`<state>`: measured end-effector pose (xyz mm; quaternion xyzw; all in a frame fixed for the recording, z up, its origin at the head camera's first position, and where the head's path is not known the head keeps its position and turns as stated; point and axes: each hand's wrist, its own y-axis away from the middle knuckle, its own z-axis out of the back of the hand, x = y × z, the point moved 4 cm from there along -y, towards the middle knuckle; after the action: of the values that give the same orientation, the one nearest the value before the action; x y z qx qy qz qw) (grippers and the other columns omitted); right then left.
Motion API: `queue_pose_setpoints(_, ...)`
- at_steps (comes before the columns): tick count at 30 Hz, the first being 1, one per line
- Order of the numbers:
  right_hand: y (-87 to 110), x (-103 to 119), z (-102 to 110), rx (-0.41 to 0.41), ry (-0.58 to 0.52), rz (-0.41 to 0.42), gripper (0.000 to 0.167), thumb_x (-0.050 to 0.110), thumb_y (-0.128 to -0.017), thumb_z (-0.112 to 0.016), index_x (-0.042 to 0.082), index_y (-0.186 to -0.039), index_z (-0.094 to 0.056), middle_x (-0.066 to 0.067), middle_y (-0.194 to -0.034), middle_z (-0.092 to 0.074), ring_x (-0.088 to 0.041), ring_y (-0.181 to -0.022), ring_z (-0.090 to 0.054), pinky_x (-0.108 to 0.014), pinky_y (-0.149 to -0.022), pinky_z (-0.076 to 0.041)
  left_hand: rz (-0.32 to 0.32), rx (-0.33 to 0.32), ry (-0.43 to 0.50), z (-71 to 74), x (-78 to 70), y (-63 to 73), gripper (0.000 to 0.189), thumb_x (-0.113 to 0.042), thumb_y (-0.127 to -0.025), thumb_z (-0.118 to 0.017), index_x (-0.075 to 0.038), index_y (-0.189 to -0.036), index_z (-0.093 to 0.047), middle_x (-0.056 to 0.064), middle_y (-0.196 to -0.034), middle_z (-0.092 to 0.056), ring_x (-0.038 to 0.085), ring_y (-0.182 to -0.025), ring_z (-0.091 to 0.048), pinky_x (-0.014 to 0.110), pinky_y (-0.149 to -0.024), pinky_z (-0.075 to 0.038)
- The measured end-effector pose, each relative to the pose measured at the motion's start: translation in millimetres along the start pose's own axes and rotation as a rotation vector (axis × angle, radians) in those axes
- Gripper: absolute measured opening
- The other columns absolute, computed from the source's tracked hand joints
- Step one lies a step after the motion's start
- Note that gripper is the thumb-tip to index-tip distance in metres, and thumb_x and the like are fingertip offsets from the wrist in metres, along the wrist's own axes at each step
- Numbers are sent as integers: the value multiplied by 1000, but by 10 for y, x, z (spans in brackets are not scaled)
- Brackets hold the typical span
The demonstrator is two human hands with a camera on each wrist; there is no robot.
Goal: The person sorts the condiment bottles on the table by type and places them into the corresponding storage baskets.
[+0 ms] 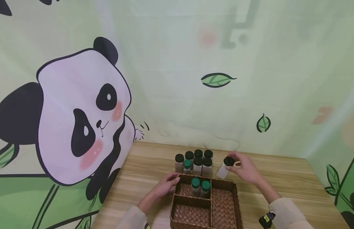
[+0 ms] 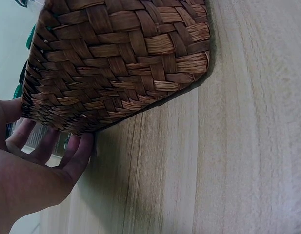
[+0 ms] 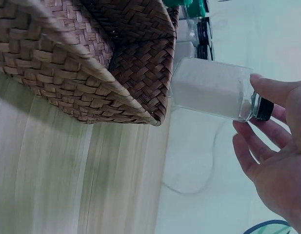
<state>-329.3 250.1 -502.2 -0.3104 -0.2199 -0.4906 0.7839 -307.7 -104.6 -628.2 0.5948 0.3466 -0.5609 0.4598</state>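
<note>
A brown woven basket (image 1: 224, 205) with three compartments stands on the table. My left hand (image 1: 165, 186) grips its back left corner, thumb at the rim and fingers round the outer wall (image 2: 116, 63). Between thumb and fingers of my right hand (image 1: 247, 167) is a clear spice jar (image 3: 211, 87) with a black lid and white contents. That jar tilts, lid toward the hand, close behind the basket's back right corner. Two green-lidded jars (image 1: 195, 187) stand in the back left compartment; the front left and the long right compartments hold nothing.
Several black-lidded jars (image 1: 198, 167) and one green-lidded jar (image 1: 187, 166) stand grouped behind the basket. A cloth backdrop (image 1: 171, 79) with a panda print hangs along the table's back edge. Near the right sleeve lies a small black device (image 1: 265, 221).
</note>
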Motion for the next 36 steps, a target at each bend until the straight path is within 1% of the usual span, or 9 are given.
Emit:
queue_pose_setpoints(3,38,57,6,1,-2,9,40,13,-94,-83,5,-129,-65,-10,-116,-73,-28,-103,-68,-53,-88,-59,-8,0,0,-6,-9,3,44,-28,-111,-57,-1,-145,-56,24,-145,-56,47,-137,-53,57,-103,-55)
queue_pose_setpoints(8,83,143,-41,34,-1,43,38,13,-93,-84,8,-126,-66,-5,-115,-73,-26,-104,-68,-53,-88,-60,-10,-11,10,-7,-16,10,43,-26,-111,-57,0,-145,-56,24,-145,-56,48,-137,-53,56,-103,-56)
queue_pose_setpoints(15,141,339,-116,71,59,108,39,12,-91,-85,8,-125,-66,-1,-113,-73,-23,-103,-68,-50,-87,-59,-15,-5,-9,6,-23,-1,46,-30,-111,-57,-1,-146,-55,25,-146,-55,48,-137,-53,55,-103,-56)
queue_pose_setpoints(18,171,425,-162,83,101,150,40,9,-90,-86,6,-124,-66,-2,-113,-72,-23,-104,-68,-49,-87,-60,-18,-7,-12,4,-23,1,46,-30,-111,-58,0,-146,-55,24,-146,-56,47,-136,-54,55,-102,-56)
queue_pose_setpoints(21,228,485,-219,98,145,167,41,9,-89,-87,6,-124,-66,-2,-115,-71,-23,-106,-69,-49,-88,-61,-16,-9,-11,3,-17,5,45,-30,-111,-58,-1,-146,-56,23,-145,-56,46,-134,-56,54,-102,-56)
queue_pose_setpoints(24,297,521,-290,139,185,179,39,10,-90,-86,7,-124,-66,-3,-114,-71,-23,-106,-69,-49,-87,-60,-11,-4,-3,15,-10,1,45,-30,-111,-58,-1,-146,-56,23,-145,-56,46,-136,-55,54,-102,-56)
queue_pose_setpoints(29,393,448,-499,194,208,195,40,8,-90,-85,8,-125,-65,-5,-117,-70,-26,-108,-68,-48,-89,-59,-8,-13,2,40,11,-5,45,-30,-111,-58,-1,-145,-56,22,-145,-56,46,-136,-54,54,-102,-56)
queue_pose_setpoints(33,447,330,-652,189,197,196,44,6,-89,-85,5,-127,-64,-8,-121,-70,-30,-113,-68,-52,-94,-57,-18,-10,13,23,19,-2,44,-28,-111,-59,0,-144,-56,22,-143,-57,45,-136,-54,55,-101,-57)
queue_pose_setpoints(36,468,256,-716,169,201,192,45,5,-89,-85,5,-128,-64,-8,-123,-70,-31,-115,-67,-54,-96,-56,-23,-5,21,6,17,1,44,-28,-110,-59,0,-144,-56,22,-143,-57,45,-136,-53,55,-101,-56)
